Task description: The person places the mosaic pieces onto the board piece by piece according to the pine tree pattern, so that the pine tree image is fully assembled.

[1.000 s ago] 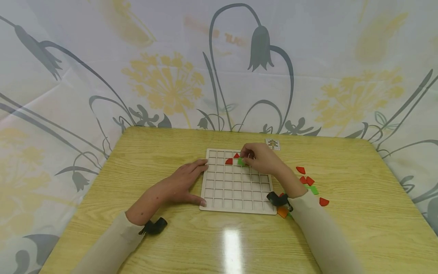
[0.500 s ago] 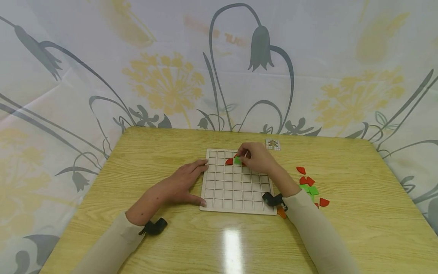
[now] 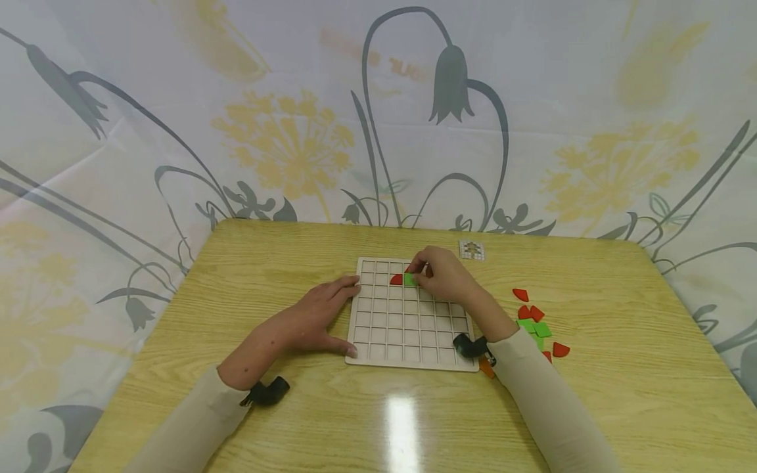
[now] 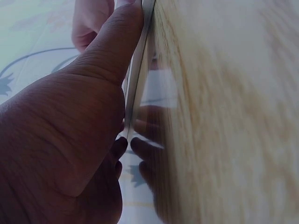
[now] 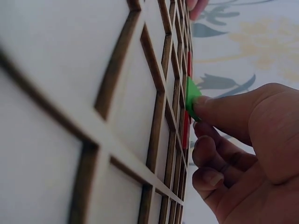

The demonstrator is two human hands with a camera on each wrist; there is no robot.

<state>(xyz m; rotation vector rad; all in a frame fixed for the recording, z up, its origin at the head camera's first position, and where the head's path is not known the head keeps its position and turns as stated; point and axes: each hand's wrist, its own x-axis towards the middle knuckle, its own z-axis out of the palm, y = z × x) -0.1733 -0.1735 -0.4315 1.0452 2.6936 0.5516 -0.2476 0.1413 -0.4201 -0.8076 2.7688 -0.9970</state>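
Note:
A pale grid board (image 3: 393,335) lies on the wood-grain table. My right hand (image 3: 446,274) pinches a green square tile (image 3: 410,280) over a cell in the second row from the back. In the right wrist view the green tile (image 5: 190,93) is tilted, its edge at the grid, with the thumb against it. Just left of it sits a red quarter-round tile (image 3: 397,280); another red tile (image 3: 407,269) behind is partly covered by my fingers. My left hand (image 3: 313,315) rests along the board's left edge, fingertips near the back, thumb at the front corner.
Right of the board lie loose red tiles (image 3: 520,295) and green tiles (image 3: 542,330). An orange tile (image 3: 486,366) shows partly beneath the right wrist camera (image 3: 470,345). A small pattern card (image 3: 472,249) lies behind the board; a flower-printed cloth (image 3: 284,144) hangs behind the table.
My right hand has moved slightly left, carrying the green tile down to the cell beside the red quarter-round tile. The left hand and board have stayed in place.

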